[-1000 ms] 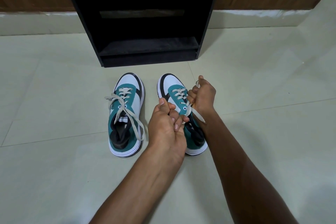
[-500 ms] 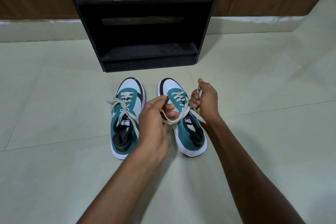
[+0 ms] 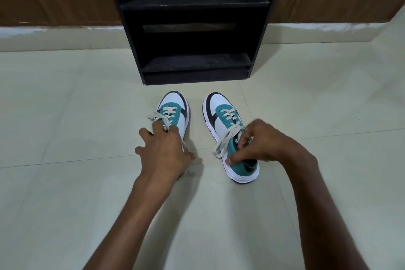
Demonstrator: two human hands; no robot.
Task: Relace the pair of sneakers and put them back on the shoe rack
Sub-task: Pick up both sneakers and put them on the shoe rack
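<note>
Both hands have quit the right sneaker's lace: the left hand (image 3: 163, 151) now spreads loosely over the left sneaker (image 3: 175, 109), the right hand (image 3: 260, 142) clasps the right sneaker (image 3: 228, 129), both ready for the rack (image 3: 195, 68) just beyond them.

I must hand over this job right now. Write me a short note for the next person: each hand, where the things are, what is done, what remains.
Left hand: spread over the left sneaker, fingers at its loose laces; grip unclear.
Right hand: pinching at the tongue and lace of the right sneaker.
Both sneakers stand on the tiled floor in front of the black shoe rack, toes toward it.
Done: laces threaded through the front eyelets.
Left: lace ends hang untied; finish them, then shelve both sneakers.
</note>
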